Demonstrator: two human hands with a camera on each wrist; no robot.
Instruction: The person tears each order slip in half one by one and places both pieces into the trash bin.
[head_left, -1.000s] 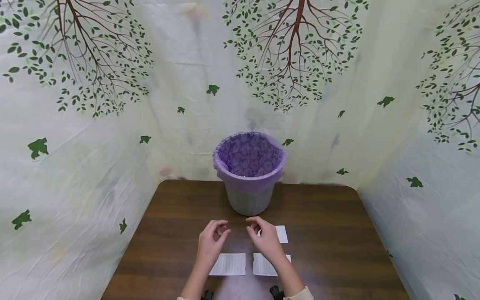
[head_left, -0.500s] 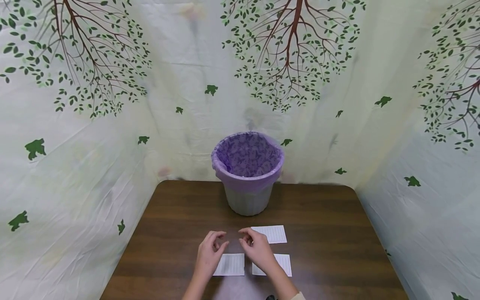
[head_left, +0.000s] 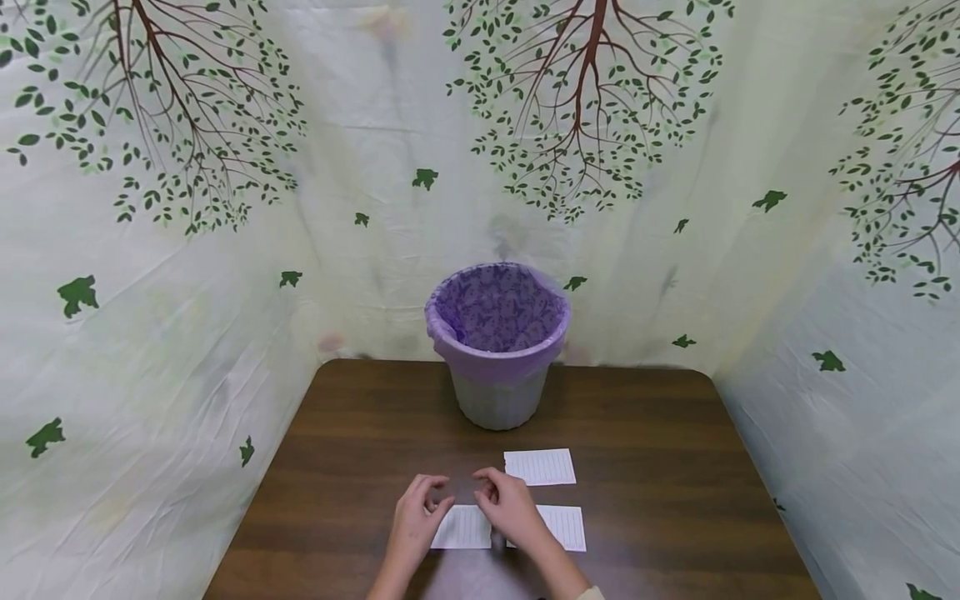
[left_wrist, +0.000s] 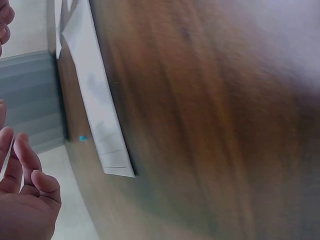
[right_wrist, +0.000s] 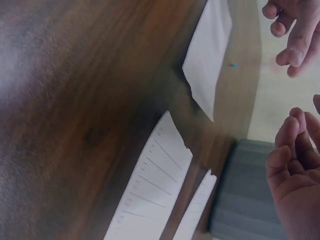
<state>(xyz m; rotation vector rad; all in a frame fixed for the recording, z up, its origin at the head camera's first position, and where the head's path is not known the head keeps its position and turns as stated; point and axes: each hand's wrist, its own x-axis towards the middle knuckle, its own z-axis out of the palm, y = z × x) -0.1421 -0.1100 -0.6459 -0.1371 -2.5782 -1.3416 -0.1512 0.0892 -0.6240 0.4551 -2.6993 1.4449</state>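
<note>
Three pieces of lined white paper lie on the brown table (head_left: 637, 467). The left piece (head_left: 467, 529) is partly behind my left hand (head_left: 414, 518), whose fingers are loosely bent over its far edge with nothing in them. My right hand (head_left: 512, 510) hovers above the near right piece (head_left: 564, 527), hiding its left part; its fingers are bent too and hold nothing. Beyond it lies the far right piece (head_left: 542, 467). In the right wrist view, the near right piece (right_wrist: 150, 175) has an uneven, torn-looking short edge. A gap separates the two hands' fingertips.
A grey bin (head_left: 498, 404) lined with a purple patterned bag (head_left: 495, 367) stands at the table's back edge. Cloth hangings (head_left: 360, 275) printed with trees and leaves surround the table. A tiny blue bit (left_wrist: 82, 138) shows past the paper in the left wrist view.
Both hands have drawn back toward the table's near side, the right one also shifting left. The far right paper, earlier mostly covered by the right hand, now shows almost whole.
</note>
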